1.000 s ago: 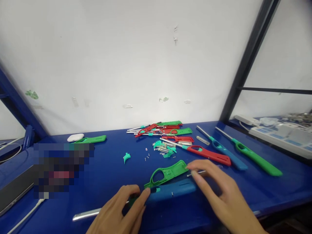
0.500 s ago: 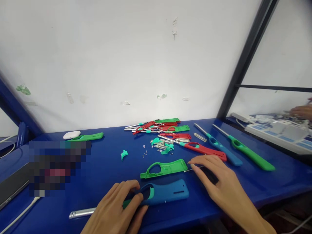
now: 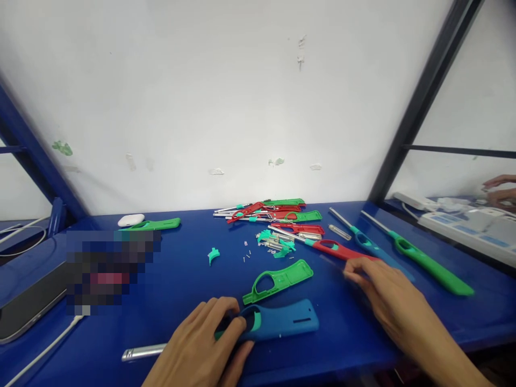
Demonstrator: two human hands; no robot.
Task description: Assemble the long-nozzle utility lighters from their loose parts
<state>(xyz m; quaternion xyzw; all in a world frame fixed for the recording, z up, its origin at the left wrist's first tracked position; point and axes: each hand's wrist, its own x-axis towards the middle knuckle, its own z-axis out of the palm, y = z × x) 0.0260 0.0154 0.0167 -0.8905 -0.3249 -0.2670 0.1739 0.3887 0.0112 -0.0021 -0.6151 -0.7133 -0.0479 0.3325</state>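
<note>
My left hand [image 3: 201, 344] is closed around the neck of a blue long-nosed gas lighter [image 3: 288, 321], whose metal tube [image 3: 143, 352] sticks out to the left. Just behind it lies a green lighter half-shell [image 3: 292, 272], its hollow inside facing up. My right hand [image 3: 373, 282] is raised near the red lighter [image 3: 338, 249], fingertips pinched on a thin rod [image 3: 332, 263], smeared by motion. Loose turquoise triggers [image 3: 286, 247], clear gas tanks [image 3: 309, 236] and tiny screws lie in the middle.
Opened red and green lighters [image 3: 278, 209] are heaped by the wall. A blue lighter [image 3: 377, 247] and a green lighter [image 3: 437, 266] lie at right. Left are a white case [image 3: 131, 220], a green shell [image 3: 163, 224] and a dark device [image 3: 32, 301]. Another person's hand [image 3: 503, 188] shows far right.
My right hand has drawn away from the green half-shell, taking the thin rod to the right. The half-shell has turned slightly. My left hand keeps its hold; the view has shifted a little.
</note>
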